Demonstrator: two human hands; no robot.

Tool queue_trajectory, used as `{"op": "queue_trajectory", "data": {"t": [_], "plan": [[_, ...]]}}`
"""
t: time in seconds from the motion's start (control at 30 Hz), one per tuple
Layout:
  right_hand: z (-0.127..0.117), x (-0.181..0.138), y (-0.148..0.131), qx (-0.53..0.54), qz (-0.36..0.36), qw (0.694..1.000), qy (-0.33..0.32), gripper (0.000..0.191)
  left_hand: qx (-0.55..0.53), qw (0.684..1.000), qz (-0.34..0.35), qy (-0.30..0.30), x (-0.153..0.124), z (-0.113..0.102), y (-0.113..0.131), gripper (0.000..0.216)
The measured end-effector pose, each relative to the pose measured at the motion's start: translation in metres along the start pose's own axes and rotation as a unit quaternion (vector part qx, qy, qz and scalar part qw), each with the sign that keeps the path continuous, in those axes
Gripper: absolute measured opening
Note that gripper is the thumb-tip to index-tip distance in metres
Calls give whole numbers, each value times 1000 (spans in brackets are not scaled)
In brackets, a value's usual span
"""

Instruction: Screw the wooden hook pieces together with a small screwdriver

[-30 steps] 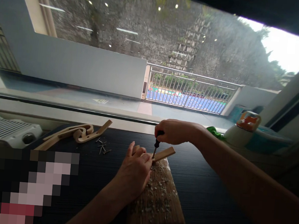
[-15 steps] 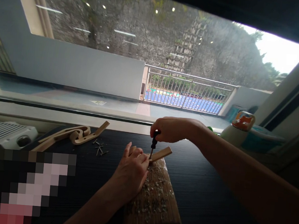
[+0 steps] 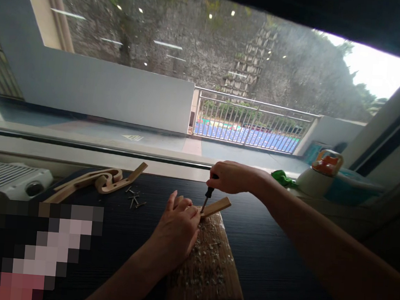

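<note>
My right hand (image 3: 230, 176) is closed around the black handle of a screwdriver (image 3: 209, 192), which leans with its tip down on a light wooden piece (image 3: 218, 207). My left hand (image 3: 180, 224) grips that piece and presses it on the far end of a wooden block (image 3: 211, 266); its fingers hide much of the piece. The block's top is dotted with many small shiny metal bits. Left of my hands, several loose screws (image 3: 134, 199) lie on the dark table beside a curved wooden part (image 3: 112, 182).
The dark table (image 3: 268, 248) stands against a window sill (image 3: 171, 168). A white slatted appliance (image 3: 11, 176) is at the left. At the right back are a green cloth (image 3: 282, 178) and a pale bottle with an orange top (image 3: 326, 164). The lower left corner is pixelated.
My right hand has shifted slightly right and down, and the screwdriver now tilts more to the right. My left hand stays on the wooden piece.
</note>
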State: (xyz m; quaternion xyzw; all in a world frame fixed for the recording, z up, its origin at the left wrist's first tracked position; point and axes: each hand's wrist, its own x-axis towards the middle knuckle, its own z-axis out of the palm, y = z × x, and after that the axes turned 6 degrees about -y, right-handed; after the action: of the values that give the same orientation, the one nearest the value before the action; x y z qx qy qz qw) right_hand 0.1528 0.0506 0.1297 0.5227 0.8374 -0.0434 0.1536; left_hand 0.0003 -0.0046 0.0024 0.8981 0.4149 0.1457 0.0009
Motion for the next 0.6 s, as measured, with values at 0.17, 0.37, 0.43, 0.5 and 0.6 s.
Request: {"op": "queue_trajectory", "data": {"t": [0.17,0.37,0.43,0.5,0.6], "plan": [[-11,-5,-2,20,-22,999,-24,40,1,1000,0,-3,0,0,0,30],[-10,-3,-1,35,-63,997,-26,25,-2,1000,5,2,0,3,-2,31],[-6,-1,1,32,-59,998,-12,25,-6,1000,5,1,0,2,-2,31],[-3,1,2,34,-48,998,-8,27,-6,1000,4,0,0,2,-2,30],[1,3,3,30,-28,999,0,30,-2,1000,0,0,0,1,-1,31]]}}
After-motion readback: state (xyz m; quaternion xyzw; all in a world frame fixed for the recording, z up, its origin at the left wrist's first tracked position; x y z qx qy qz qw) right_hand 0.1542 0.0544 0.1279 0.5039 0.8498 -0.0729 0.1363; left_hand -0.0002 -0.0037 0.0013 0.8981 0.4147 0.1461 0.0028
